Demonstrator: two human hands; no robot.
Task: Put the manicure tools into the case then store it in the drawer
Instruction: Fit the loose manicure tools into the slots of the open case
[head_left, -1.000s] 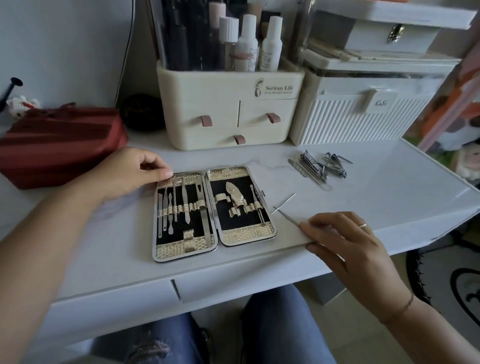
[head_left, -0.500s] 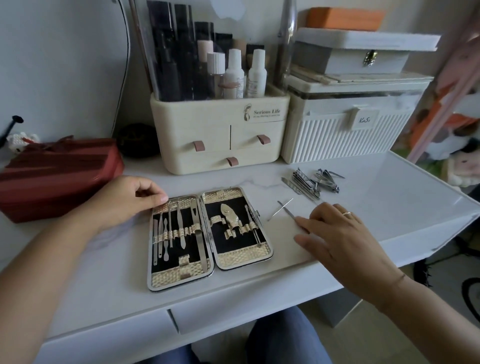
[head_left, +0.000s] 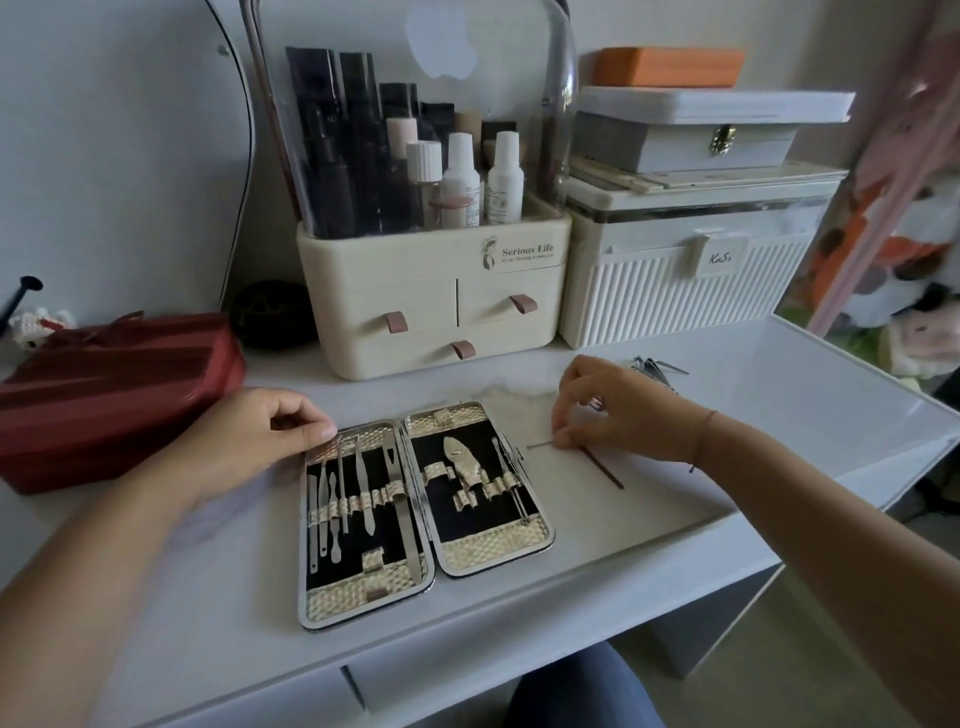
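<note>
**Right hand now pinching a loose tool**

Since the earlier frame my right hand (head_left: 602, 410) shifted onto a thin tool (head_left: 543, 445), fingertips pinching it on the desk (head_left: 779, 415) beside the open case (head_left: 423, 512). Left hand (head_left: 260, 436), fingers curled, presses the case's upper-left corner.

The left hand (head_left: 260, 436) reaches in from the lower left, palm down, fingers curled under and thumb extended to the right. The right hand (head_left: 605, 410) comes in from the right, wrist bent, its fingertips (head_left: 561, 436) bunched together and pointing downward in a pinch.
</note>
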